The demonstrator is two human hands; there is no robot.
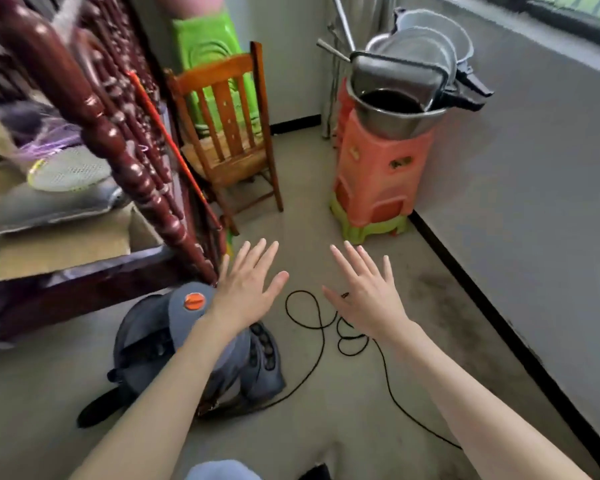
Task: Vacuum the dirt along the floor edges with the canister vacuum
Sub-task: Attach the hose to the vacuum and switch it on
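A grey canister vacuum point(146, 341) with an orange round button point(194, 301) sits on the floor at the lower left, partly hidden by my left forearm. Its black power cord point(321, 327) loops across the floor between my arms. My left hand point(248, 289) hovers above the vacuum's right side, fingers spread and straight, holding nothing. My right hand point(364, 292) is stretched out over the cord loops, fingers spread, also holding nothing. Dark dirt point(440, 299) smudges the floor beside the black skirting point(482, 296) along the right wall.
A dark carved wooden bed frame point(118, 147) with shoes and cardboard fills the left. A wooden chair point(229, 133) stands ahead. Stacked orange and green plastic stools point(378, 178) carrying metal pots point(406, 81) stand against the right wall.
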